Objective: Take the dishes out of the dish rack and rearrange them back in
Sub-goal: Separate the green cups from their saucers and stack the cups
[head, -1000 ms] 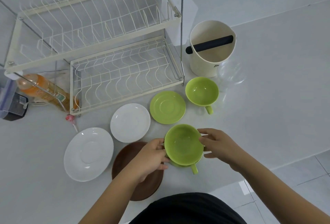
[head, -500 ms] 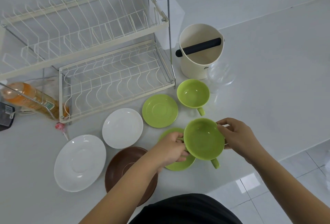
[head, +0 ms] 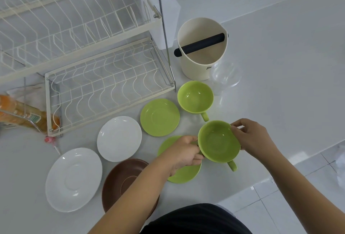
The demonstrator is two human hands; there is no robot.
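Observation:
A green cup [head: 218,141] sits just right of a green saucer [head: 184,174], its handle pointing toward me. My left hand [head: 183,152] grips the cup's left rim, over the saucer. My right hand [head: 250,136] pinches the cup's right rim. A second green cup [head: 195,96] and a second green saucer [head: 159,117] lie farther back. Two white plates [head: 119,138] [head: 73,179] and a brown plate [head: 121,179] lie to the left. The two-tier white wire dish rack [head: 104,82] stands behind them with nothing in it.
A cream tub with a black bar [head: 202,47] stands right of the rack, with a clear plastic cup [head: 225,74] beside it. An orange bottle [head: 20,110] lies left of the rack. A small pink object [head: 49,139] lies by the rack's corner. The counter edge runs at lower right.
Both hands have carried the green cup off its saucer to the right, and the saucer now shows under my left hand. The view has shifted, so the rack appears farther left.

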